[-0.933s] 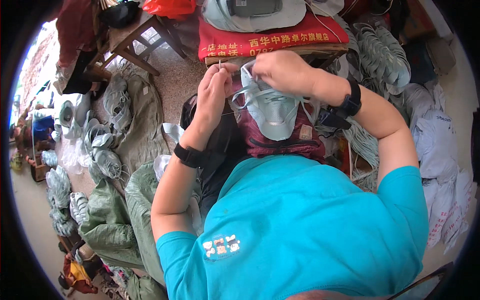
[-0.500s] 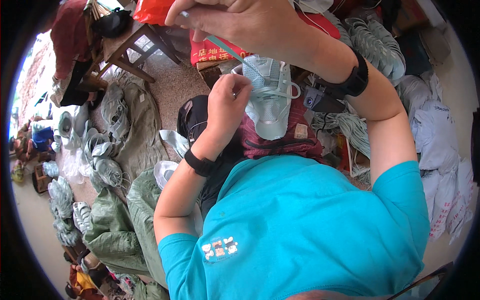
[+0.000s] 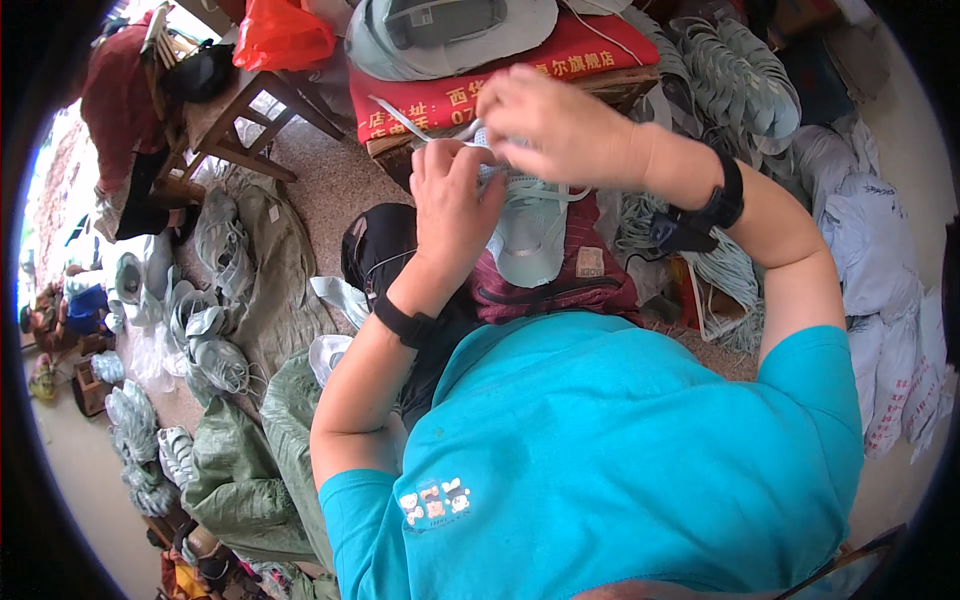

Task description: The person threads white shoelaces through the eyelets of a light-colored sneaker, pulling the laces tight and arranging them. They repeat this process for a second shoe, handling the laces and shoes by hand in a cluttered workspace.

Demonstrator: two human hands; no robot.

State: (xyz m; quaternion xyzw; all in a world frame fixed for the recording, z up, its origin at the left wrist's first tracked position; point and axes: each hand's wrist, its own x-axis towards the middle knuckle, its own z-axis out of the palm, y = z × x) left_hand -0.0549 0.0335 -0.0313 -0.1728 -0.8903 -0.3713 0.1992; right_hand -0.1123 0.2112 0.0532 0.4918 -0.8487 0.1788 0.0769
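Observation:
A pale mint shoe upper [image 3: 527,245] lies in front of me, toe end toward me, on maroon striped fabric [image 3: 590,290] with a zipper. My left hand [image 3: 452,200] is closed at its tongue end, pinching the pale shoelace [image 3: 398,117], whose free end sticks out to the far left. Just right of it, my right hand [image 3: 560,125] curls over the top of the upper, slightly blurred, with a bend of lace running to its fingertips. Both hands hide much of the tongue and eyelets. Another lace loop shows at the upper's right side.
Beyond my hands stands a low wooden stand with a red cloth [image 3: 630,55], grey-white shoe parts [image 3: 450,40] on it. Bundled uppers [image 3: 740,80] and white sacks [image 3: 870,250] are at right. Left are a wooden stool [image 3: 215,125], loose uppers [image 3: 222,240] and green sacks [image 3: 235,455].
My right hand has come back from the far left, where it held the lace stretched out, and is now close to my left hand. The lace is now slack and bent.

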